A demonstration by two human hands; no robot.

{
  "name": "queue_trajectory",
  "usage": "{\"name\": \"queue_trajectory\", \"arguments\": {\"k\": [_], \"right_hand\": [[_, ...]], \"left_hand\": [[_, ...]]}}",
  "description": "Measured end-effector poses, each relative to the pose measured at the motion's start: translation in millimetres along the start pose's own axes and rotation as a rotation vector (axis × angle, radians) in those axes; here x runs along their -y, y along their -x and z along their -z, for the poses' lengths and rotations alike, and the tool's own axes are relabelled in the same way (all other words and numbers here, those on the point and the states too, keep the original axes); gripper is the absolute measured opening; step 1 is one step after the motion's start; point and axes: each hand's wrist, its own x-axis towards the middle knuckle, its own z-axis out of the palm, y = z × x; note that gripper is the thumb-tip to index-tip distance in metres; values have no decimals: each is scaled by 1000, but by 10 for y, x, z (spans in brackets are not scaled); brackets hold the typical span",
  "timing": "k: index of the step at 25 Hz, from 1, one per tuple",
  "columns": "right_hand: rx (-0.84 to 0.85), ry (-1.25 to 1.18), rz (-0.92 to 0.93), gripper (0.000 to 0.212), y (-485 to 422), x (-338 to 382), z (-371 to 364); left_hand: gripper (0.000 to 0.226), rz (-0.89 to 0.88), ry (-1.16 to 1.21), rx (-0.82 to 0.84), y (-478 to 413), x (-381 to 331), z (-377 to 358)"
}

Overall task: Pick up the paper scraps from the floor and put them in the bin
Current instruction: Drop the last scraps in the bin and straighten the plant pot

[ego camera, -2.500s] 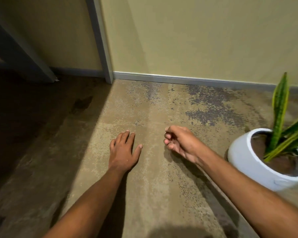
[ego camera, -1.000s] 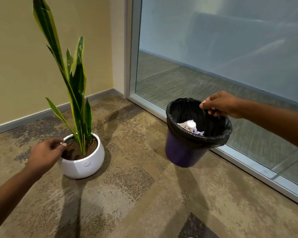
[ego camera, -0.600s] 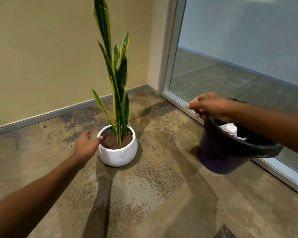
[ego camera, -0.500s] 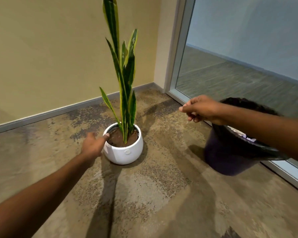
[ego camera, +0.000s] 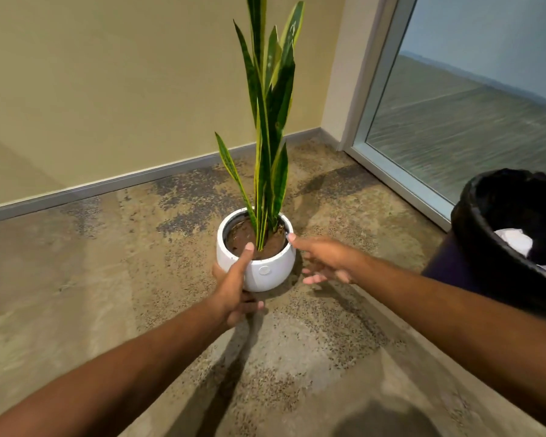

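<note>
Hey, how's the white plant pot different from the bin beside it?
The white pot holds soil and a tall plant; the bin holds crumpled paper. The pot is bare white; the bin is dark purple with a black liner. The left hand grips the pot's rim; no hand touches the bin. Both are round and open-topped.

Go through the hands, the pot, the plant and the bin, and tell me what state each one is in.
white pot: upright on the floor.
plant: upright in the white pot.
left hand: grips the white pot, thumb over its rim.
right hand: open, one fingertip at the pot's right rim.
bin: upright, lined with a black bag, partly out of frame.
paper scraps: crumpled, inside the bin.
</note>
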Motion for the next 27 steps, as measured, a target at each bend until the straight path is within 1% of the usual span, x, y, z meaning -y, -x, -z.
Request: {"name": "queue_trajectory", "arguments": {"k": [1, 3, 5, 7, 8, 9, 11, 12, 13, 15, 17, 18, 22, 27], "right_hand": [[74, -70, -33, 82, -74, -53, -12], [192, -194, -75, 83, -205, -142, -16], [261, -320, -94, 79, -309, -210, -27], [299, -411, -101, 69, -376, -240, -71], [301, -439, -96, 62, -388, -248, -106], [286, -456, -92, 55, -395, -253, -139], [231, -471, -90, 42, -380, -227, -154], [212, -475, -96, 39, -361, -205, -142], [202, -481, -104, 39, -314, -170, -109], [203, -520, -144, 52, -143, -57, -18], [211, -573, -183, 68, 129, 159, 98], [207, -606, -188, 70, 284, 300, 163], [186, -645, -210, 57, 989, 1108, 494], [126, -671, -236, 56, 1737, 2338, 951]], "left_hand": [[83, 2, 44, 5, -38, 31, -40], [81, -10, 115, -11, -101, 76, -76], [71, -42, 157, -20, -137, 108, -99], [54, -81, 232, -74, -166, 122, -133], [49, -97, 263, -102, -157, 116, -158], [49, -105, 287, -122, -145, 119, -178], [54, -120, 309, -148, -103, 101, -214], [56, -129, 313, -157, -62, 88, -224], [58, -133, 312, -156, 0, 62, -248], [62, -129, 298, -156, 203, -72, -328], [66, -131, 272, -151, 483, -358, -439], [67, -128, 259, -141, 636, -539, -511], [70, -81, 159, -89, 1341, -1474, -860], [72, -18, 106, -36, 2031, -2781, -1360]]}}
